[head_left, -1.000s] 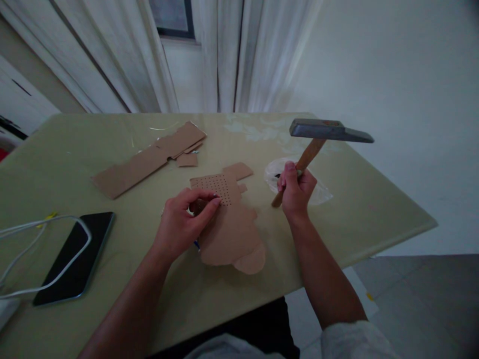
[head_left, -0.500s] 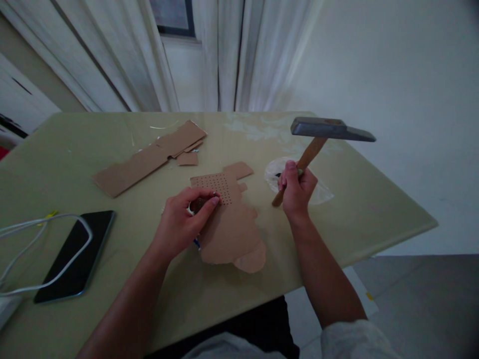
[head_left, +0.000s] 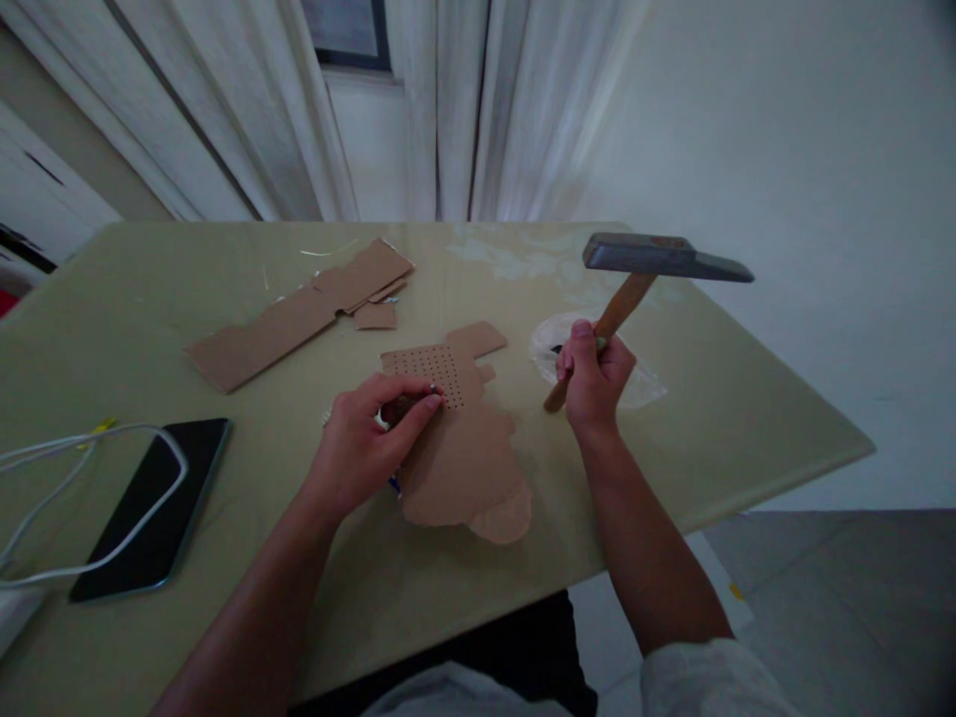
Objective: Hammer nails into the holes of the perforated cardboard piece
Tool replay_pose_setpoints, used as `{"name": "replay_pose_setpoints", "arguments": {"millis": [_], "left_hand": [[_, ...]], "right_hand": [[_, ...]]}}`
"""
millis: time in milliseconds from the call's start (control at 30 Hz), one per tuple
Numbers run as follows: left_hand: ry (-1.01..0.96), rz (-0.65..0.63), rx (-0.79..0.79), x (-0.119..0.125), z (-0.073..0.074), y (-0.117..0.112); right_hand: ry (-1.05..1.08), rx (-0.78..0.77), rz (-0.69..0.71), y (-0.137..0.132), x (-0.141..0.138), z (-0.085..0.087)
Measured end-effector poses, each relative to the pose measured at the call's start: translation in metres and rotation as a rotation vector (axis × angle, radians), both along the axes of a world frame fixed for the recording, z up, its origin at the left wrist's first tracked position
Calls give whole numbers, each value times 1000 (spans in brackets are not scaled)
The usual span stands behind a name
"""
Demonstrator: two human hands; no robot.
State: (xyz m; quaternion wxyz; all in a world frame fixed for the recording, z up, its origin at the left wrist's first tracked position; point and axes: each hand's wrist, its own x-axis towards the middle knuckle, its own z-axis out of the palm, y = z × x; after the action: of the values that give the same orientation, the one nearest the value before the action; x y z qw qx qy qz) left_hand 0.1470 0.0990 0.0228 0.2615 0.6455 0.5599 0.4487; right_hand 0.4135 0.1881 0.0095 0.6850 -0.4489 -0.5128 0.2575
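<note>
A brown cardboard cut-out (head_left: 463,453) with a grid of small punched holes lies in the middle of the table (head_left: 732,408). My left hand (head_left: 365,443) rests on its left edge, thumb and forefinger pinched over the holes on something too small to make out. My right hand (head_left: 592,378) is closed round the wooden handle of a hammer (head_left: 649,261), whose grey steel head is raised above the table to the right of the cut-out.
A long cardboard strip with scraps (head_left: 299,311) lies further back on the left. A black phone (head_left: 153,503) with a white cable (head_left: 90,498) across it sits at the near left. A clear plastic bag (head_left: 634,383) lies behind my right hand. The table edge drops off at the right.
Almost nothing moved. The hammer head has drifted very slightly to the right, and my left fingers have shifted a little on the cardboard.
</note>
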Motion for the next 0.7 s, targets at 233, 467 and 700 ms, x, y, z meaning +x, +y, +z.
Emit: {"name": "replay_pose_setpoints", "arguments": {"millis": [233,467,700], "left_hand": [[14,-10,10,0,0,-1],[42,-27,42,0,-1,-1],[65,-45,62,0,-1,-1]], "right_hand": [[45,33,28,0,-1,0],[1,-4,-6,-1,-1,1],[22,11,10,-1,-1,1]]}}
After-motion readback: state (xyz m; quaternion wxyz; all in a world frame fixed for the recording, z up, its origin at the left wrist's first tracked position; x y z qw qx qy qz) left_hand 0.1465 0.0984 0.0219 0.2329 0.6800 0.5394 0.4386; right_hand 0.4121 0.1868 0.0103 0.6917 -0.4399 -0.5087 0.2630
